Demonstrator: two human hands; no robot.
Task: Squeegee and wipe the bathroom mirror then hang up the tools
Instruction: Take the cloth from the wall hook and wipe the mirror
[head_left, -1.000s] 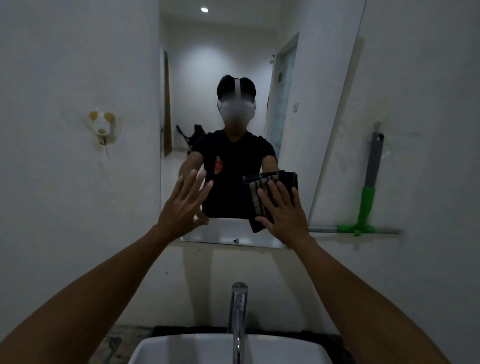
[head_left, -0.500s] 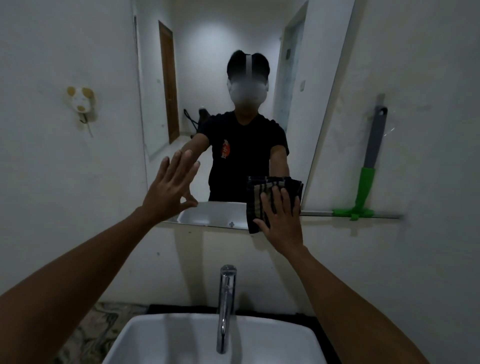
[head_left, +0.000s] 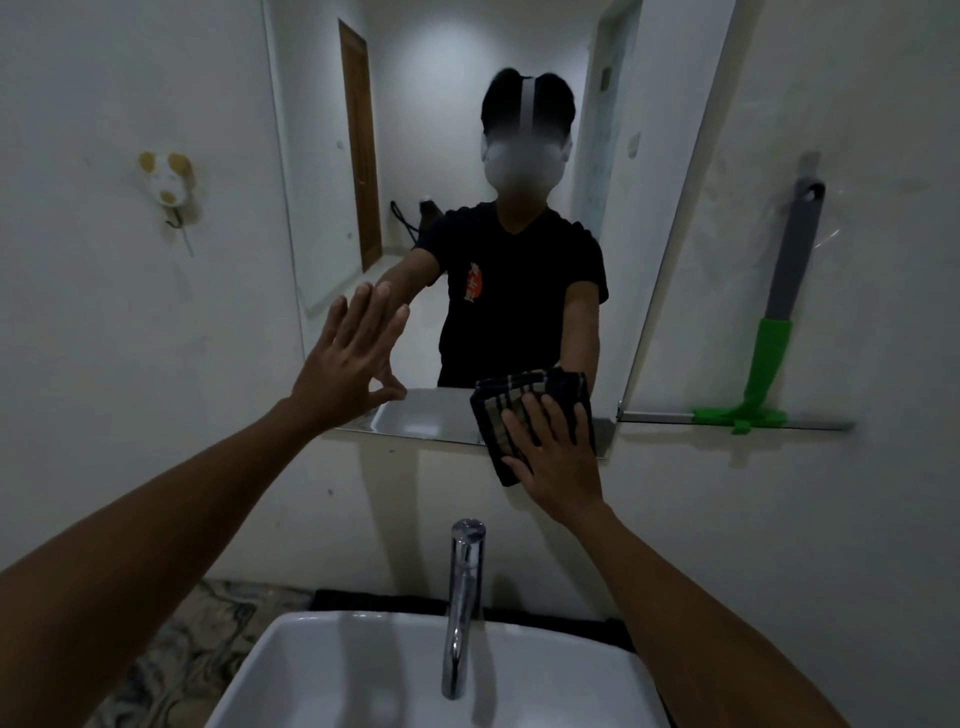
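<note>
The bathroom mirror (head_left: 415, 156) hangs on the white wall ahead and reflects a person in a black shirt. My right hand (head_left: 558, 457) presses a dark striped cloth (head_left: 506, 410) flat against the mirror's lower right corner, with part of the cloth hanging below the bottom edge. My left hand (head_left: 348, 364) rests with straight spread fingers on the mirror's lower left area. A squeegee (head_left: 769, 343) with a grey and green handle hangs on the wall to the right of the mirror, blade down.
A white basin (head_left: 363, 675) with a chrome tap (head_left: 462, 597) sits directly below. A small animal-shaped wall hook (head_left: 169, 182) is fixed to the wall left of the mirror. Patterned counter surface (head_left: 208, 623) shows at the basin's left.
My right hand has slid the cloth down to the mirror's lower right corner. My left hand stays flat on the glass. My view has come closer and lower.
</note>
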